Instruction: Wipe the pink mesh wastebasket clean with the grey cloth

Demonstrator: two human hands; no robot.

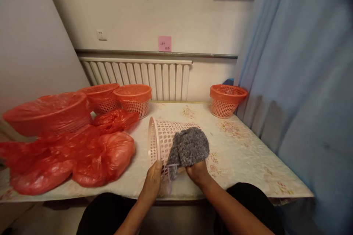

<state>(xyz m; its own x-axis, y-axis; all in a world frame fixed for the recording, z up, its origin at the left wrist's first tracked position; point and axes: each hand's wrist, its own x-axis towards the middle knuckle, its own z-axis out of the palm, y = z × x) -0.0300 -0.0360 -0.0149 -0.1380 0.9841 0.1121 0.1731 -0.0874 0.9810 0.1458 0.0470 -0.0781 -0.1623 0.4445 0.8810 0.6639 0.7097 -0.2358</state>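
Observation:
A pale pink perforated plastic basket (pixel 162 136) lies on its side near the front edge of the table, its mouth facing left. My left hand (pixel 154 176) is closed on the near part of its rim, thumb on top. My right hand (pixel 198 172) holds a dark grey fuzzy cloth (pixel 193 147) against the basket's outer side. The cloth is bunched and covers most of my right fingers, with one end hanging down towards my left hand. It also hides the basket's bottom end.
Lined orange-pink baskets (pixel 140 107) and filled red plastic bags (pixel 104 158) crowd the left of the flowered tablecloth (pixel 234 154). Another lined basket (pixel 224 108) stands at the back right, near the blue curtain (pixel 298 80). Behind the table is a white radiator (pixel 143 75).

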